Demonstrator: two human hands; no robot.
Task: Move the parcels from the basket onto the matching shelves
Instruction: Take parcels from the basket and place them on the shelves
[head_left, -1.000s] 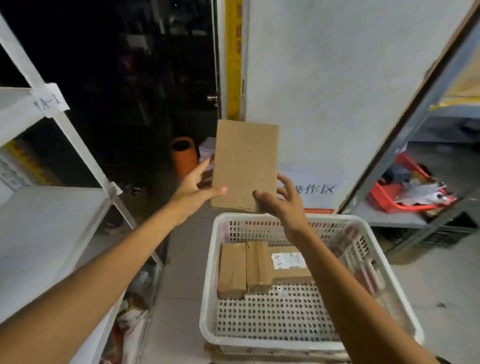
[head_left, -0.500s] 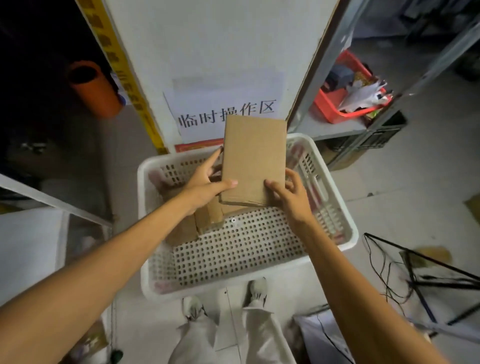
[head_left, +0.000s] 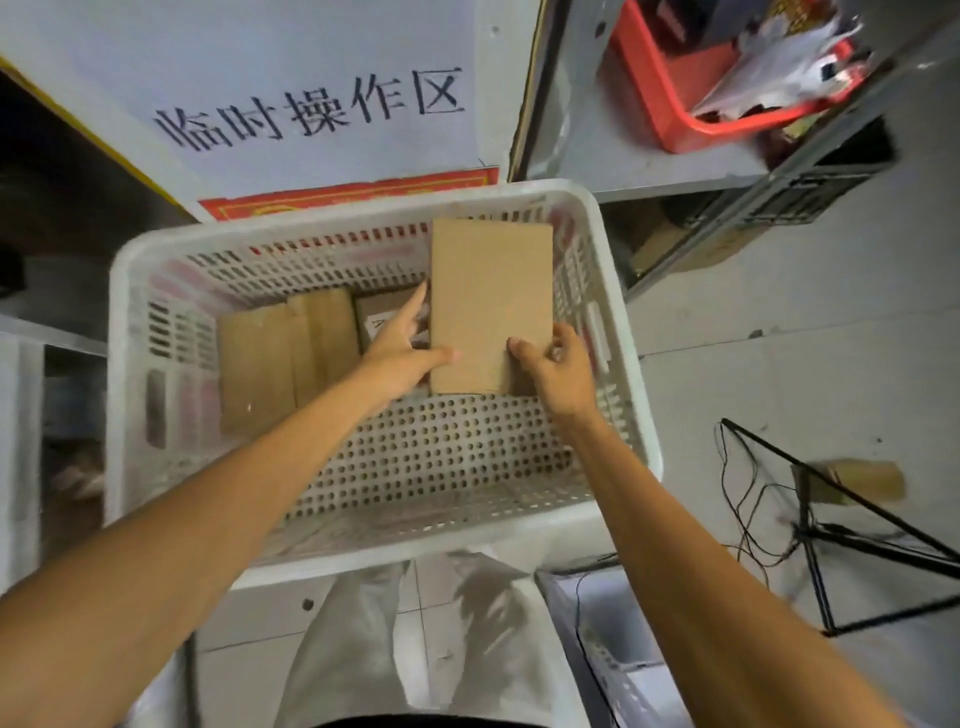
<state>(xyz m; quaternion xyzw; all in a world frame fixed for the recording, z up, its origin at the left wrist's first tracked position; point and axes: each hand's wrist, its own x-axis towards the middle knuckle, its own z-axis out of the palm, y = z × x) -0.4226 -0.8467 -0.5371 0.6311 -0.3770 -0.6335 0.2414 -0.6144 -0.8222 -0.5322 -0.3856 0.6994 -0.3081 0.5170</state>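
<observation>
Both arms are down in the white basket (head_left: 122, 364). The left grip (head_left: 400, 358) holds the flat cardboard parcel (head_left: 491, 306) by its left edge, thumb across the top. The right grip (head_left: 558, 371) pinches its near right corner. The parcel is inside the basket, far right, beside more parcels (head_left: 254, 364) lying on the left.

person | left hand (head_left: 400, 358) and right hand (head_left: 558, 371) are showing bare | left forearm (head_left: 208, 530) and right forearm (head_left: 675, 545) are showing bare, running to 7 and 5 o'clock | is wearing pale grey-white trousers (head_left: 363, 649), creasing, at 6 o'clock | dark garment edge (head_left: 431, 723) is showing at the bottom border
</observation>
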